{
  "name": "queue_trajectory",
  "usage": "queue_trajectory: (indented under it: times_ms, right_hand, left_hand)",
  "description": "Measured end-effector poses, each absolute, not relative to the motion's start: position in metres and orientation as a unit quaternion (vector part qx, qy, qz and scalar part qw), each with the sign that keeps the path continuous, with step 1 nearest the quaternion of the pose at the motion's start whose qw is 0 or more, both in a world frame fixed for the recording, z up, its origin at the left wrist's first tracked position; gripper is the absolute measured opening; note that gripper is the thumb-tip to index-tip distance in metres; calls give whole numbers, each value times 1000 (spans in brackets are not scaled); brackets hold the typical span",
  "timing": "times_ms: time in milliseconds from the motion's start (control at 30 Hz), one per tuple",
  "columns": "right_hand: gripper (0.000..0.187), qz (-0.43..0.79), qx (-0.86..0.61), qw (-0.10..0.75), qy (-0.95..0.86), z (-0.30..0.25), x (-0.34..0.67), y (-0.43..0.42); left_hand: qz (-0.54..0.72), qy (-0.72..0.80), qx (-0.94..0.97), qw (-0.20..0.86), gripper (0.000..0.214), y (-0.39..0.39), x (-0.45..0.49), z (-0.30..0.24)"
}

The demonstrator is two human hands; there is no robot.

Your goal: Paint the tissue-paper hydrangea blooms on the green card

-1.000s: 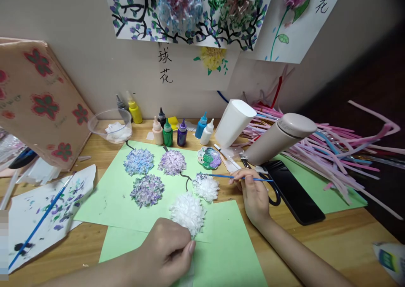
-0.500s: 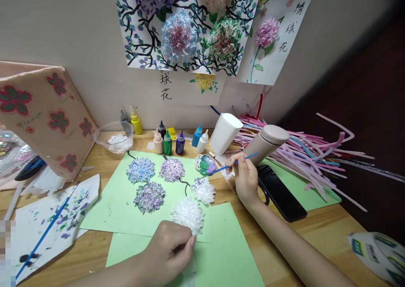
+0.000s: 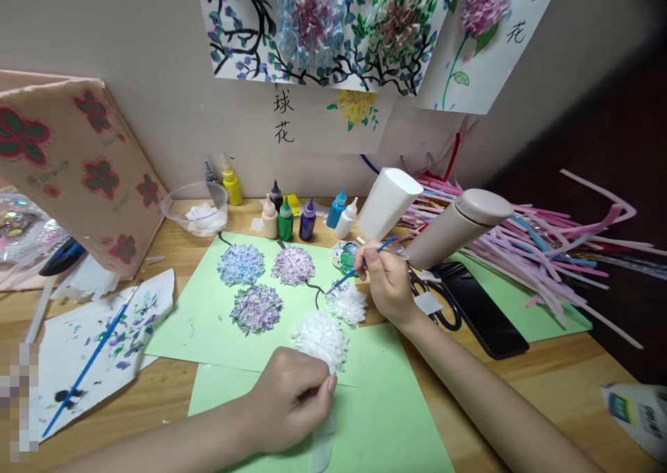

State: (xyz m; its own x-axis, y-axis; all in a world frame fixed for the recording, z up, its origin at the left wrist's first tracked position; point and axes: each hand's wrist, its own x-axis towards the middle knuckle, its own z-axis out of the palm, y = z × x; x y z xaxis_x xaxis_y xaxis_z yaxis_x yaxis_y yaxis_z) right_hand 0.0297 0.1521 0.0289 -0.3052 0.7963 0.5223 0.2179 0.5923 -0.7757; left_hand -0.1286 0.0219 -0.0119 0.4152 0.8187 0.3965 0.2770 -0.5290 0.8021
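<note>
Several fingers of my right hand [image 3: 388, 289] pinch a blue paintbrush [image 3: 348, 276], slanted down to the smaller white paper flower [image 3: 348, 304] on green paper [image 3: 198, 320]; my left hand [image 3: 294, 400] clenches, contents unseen, by the larger white flower [image 3: 320, 337]; both forearms angle inward.

the lower paper [image 3: 323, 122] on the wall [image 3: 104, 28] reads 球 above 花, as does the right-hand paper [image 3: 492, 60]; the pink box [image 3: 78, 150] says "flower"; lettering on the white packet [image 3: 633, 414] is too blurred to read.
</note>
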Motion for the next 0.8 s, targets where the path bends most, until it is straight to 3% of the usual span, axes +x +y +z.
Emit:
queue_trajectory:
  times_ms: [633,800]
  right_hand:
    - [40,328,-340,455,-755,29,34,158]
    - [39,321,-341,482,-741,28,36,159]
  left_hand:
    - [411,348,768,347,33,23,-129,-12]
    - [406,349,772,341,32,22,-129,-13]
